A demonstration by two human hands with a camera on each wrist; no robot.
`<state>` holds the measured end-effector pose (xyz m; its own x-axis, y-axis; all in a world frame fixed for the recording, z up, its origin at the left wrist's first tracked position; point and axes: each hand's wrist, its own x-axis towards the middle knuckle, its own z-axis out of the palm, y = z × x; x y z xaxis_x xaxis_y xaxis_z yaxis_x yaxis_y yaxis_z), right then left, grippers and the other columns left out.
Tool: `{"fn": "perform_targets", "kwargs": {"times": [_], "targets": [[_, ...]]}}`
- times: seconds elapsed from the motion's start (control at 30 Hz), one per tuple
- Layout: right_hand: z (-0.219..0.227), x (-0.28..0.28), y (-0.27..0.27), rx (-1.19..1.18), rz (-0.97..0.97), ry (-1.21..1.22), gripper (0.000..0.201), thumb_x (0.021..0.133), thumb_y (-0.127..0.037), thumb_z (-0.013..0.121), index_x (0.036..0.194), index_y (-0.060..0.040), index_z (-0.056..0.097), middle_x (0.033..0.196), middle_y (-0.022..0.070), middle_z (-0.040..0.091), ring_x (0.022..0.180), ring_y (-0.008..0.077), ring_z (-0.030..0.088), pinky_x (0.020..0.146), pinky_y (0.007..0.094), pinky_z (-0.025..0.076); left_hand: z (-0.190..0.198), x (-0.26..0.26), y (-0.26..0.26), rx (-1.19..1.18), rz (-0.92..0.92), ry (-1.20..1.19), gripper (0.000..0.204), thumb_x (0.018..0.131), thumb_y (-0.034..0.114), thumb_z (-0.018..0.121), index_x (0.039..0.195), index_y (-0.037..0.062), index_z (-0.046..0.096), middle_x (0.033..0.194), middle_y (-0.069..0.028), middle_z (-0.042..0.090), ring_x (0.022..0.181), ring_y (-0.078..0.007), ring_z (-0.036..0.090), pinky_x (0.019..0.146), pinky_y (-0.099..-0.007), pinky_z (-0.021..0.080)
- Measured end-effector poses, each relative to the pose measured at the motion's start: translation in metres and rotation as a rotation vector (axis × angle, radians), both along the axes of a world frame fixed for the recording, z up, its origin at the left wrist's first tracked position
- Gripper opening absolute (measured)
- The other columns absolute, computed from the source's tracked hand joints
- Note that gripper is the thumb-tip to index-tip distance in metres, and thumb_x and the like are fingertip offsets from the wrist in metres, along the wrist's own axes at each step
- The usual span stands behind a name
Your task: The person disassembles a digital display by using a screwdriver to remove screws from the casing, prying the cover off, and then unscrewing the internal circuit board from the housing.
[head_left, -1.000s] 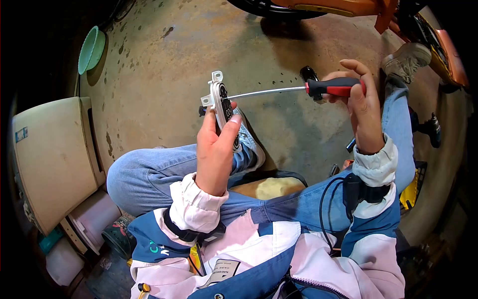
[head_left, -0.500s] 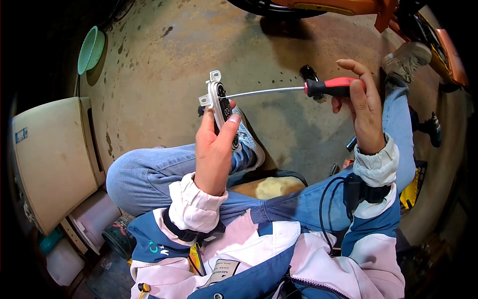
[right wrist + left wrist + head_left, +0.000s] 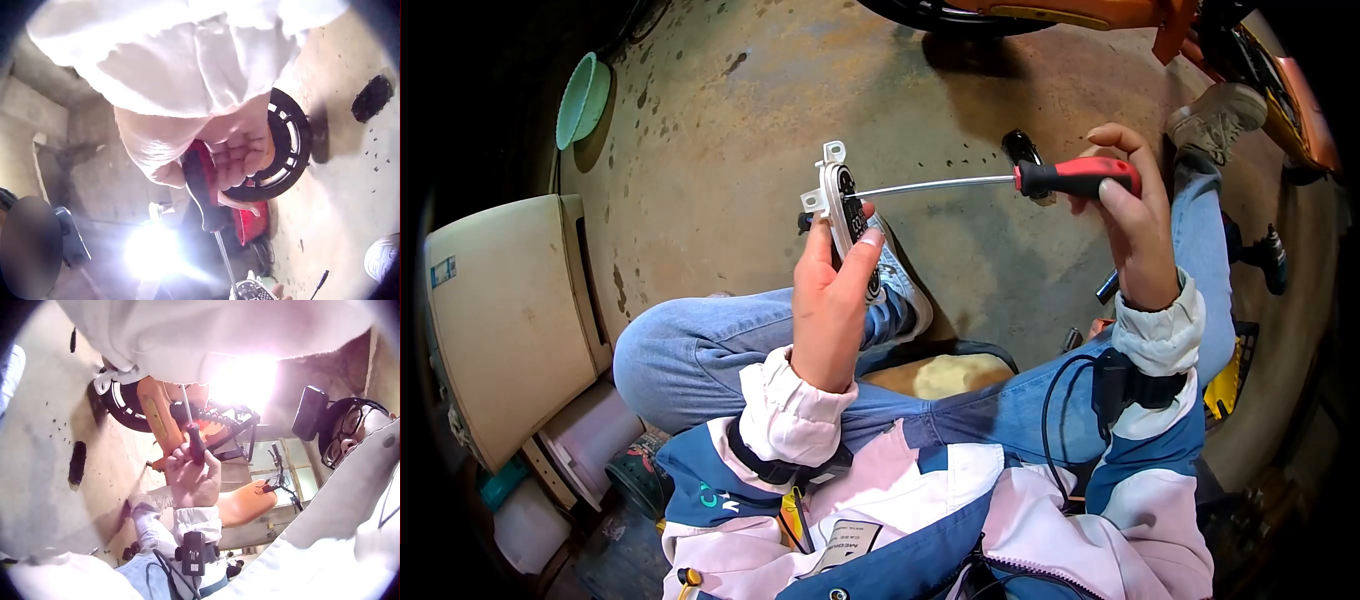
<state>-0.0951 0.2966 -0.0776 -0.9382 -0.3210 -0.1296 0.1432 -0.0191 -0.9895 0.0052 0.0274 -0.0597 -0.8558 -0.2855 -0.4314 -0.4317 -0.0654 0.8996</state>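
In the head view, my left hand grips an oval white-rimmed part with a black patterned face and white mounting tabs. Thumb and fingers press it from both sides, with the black face turned right. My right hand holds a screwdriver by its red and black handle, index finger bent above it. The thin shaft runs left, its tip at the black face. In the right wrist view the screwdriver points down to the patterned part. The left wrist view shows the screwdriver handle, while the oval part is mostly hidden by the sleeve.
On the concrete floor beyond the hands lies a black object. An orange two-wheeler stands at the top right. A green basin and a cream box are at the left. Something yellow lies beside the right leg.
The screwdriver handle has turned, bringing its red side up, as my right fingers shifted along it. The tip stays at the black face. My left hand and the oval part have hardly moved.
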Motion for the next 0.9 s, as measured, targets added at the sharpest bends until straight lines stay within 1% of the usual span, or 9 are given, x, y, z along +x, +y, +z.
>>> {"fn": "perform_targets", "kwargs": {"times": [0.17, 0.23, 0.37, 0.43, 0.57, 0.63, 0.77, 0.83, 0.9], "targets": [[0.005, 0.002, -0.013, -0.035, -0.054, 0.223, 0.046, 0.103, -0.036, 0.055, 0.136, -0.0050, 0.045, 0.107, 0.0090, 0.064, 0.085, 0.0146, 0.063, 0.085, 0.0273, 0.051, -0.002, 0.000, -0.001, -0.003, -0.007, 0.022, 0.033, 0.101, 0.016, 0.057, 0.132, 0.0027, 0.058, 0.123, -0.0052, 0.064, 0.104, -0.0138, 0.060, 0.094, -0.0286, 0.046], [0.008, 0.001, -0.008, -0.011, -0.077, -0.064, 0.052, 0.090, -0.027, 0.062, 0.134, -0.0044, 0.045, 0.112, 0.0104, 0.063, 0.096, 0.0164, 0.062, 0.091, 0.0310, 0.050, -0.001, 0.000, -0.001, -0.021, -0.018, 0.009, 0.033, 0.101, 0.016, 0.057, 0.131, 0.0028, 0.058, 0.124, -0.0053, 0.064, 0.104, -0.0137, 0.060, 0.093, -0.0285, 0.046], [0.007, 0.000, 0.001, 0.071, -0.029, -0.174, 0.053, 0.091, -0.027, 0.061, 0.135, -0.0035, 0.044, 0.116, 0.0119, 0.063, 0.104, 0.0176, 0.062, 0.095, 0.0319, 0.050, -0.001, 0.000, 0.000, -0.013, -0.005, 0.010, 0.033, 0.101, 0.016, 0.057, 0.131, 0.0028, 0.058, 0.123, -0.0052, 0.064, 0.104, -0.0135, 0.060, 0.093, -0.0284, 0.046], [0.002, 0.001, -0.002, -0.039, -0.015, 0.130, 0.047, 0.104, -0.034, 0.053, 0.137, -0.0029, 0.044, 0.112, 0.0108, 0.065, 0.094, 0.0154, 0.065, 0.088, 0.0282, 0.052, -0.001, 0.000, 0.000, -0.009, -0.004, 0.012, 0.033, 0.101, 0.016, 0.057, 0.131, 0.0027, 0.058, 0.123, -0.0050, 0.064, 0.104, -0.0132, 0.060, 0.093, -0.0283, 0.046], [0.006, 0.004, -0.014, -0.048, -0.069, 0.187, 0.046, 0.104, -0.034, 0.053, 0.137, -0.0030, 0.045, 0.107, 0.0087, 0.063, 0.089, 0.0143, 0.063, 0.086, 0.0279, 0.051, -0.001, 0.000, -0.001, -0.014, -0.007, 0.000, 0.033, 0.101, 0.016, 0.057, 0.131, 0.0026, 0.058, 0.123, -0.0050, 0.064, 0.104, -0.0131, 0.060, 0.092, -0.0283, 0.046], [0.008, 0.002, -0.010, -0.034, -0.086, -0.032, 0.051, 0.091, -0.025, 0.061, 0.134, -0.0032, 0.046, 0.110, 0.0097, 0.062, 0.099, 0.0162, 0.061, 0.094, 0.0320, 0.050, -0.001, 0.000, -0.001, -0.004, -0.001, 0.004, 0.033, 0.100, 0.016, 0.058, 0.131, 0.0026, 0.058, 0.122, -0.0050, 0.064, 0.104, -0.0131, 0.060, 0.092, -0.0282, 0.046], [0.007, 0.000, 0.000, 0.073, -0.041, -0.152, 0.051, 0.091, -0.025, 0.062, 0.135, -0.0034, 0.044, 0.116, 0.0114, 0.064, 0.105, 0.0174, 0.062, 0.096, 0.0328, 0.049, -0.002, 0.000, 0.000, -0.017, -0.009, 0.009, 0.033, 0.100, 0.016, 0.058, 0.131, 0.0026, 0.058, 0.123, -0.0050, 0.064, 0.104, -0.0130, 0.060, 0.092, -0.0281, 0.046], [0.002, 0.001, -0.003, 0.022, -0.023, 0.153, 0.045, 0.104, -0.034, 0.055, 0.135, -0.0038, 0.045, 0.110, 0.0097, 0.065, 0.095, 0.0156, 0.065, 0.088, 0.0293, 0.051, -0.003, 0.001, 0.000, 0.003, 0.001, 0.024, 0.033, 0.100, 0.016, 0.058, 0.131, 0.0025, 0.059, 0.122, -0.0050, 0.064, 0.104, -0.0131, 0.060, 0.092, -0.0283, 0.046], [0.006, 0.005, -0.014, -0.002, -0.054, 0.179, 0.045, 0.104, -0.035, 0.055, 0.135, -0.0036, 0.045, 0.106, 0.0085, 0.064, 0.092, 0.0149, 0.064, 0.086, 0.0284, 0.050, -0.002, 0.000, -0.001, -0.005, -0.005, 0.017, 0.033, 0.100, 0.016, 0.058, 0.131, 0.0025, 0.059, 0.123, -0.0051, 0.064, 0.104, -0.0133, 0.060, 0.092, -0.0284, 0.046]]}}
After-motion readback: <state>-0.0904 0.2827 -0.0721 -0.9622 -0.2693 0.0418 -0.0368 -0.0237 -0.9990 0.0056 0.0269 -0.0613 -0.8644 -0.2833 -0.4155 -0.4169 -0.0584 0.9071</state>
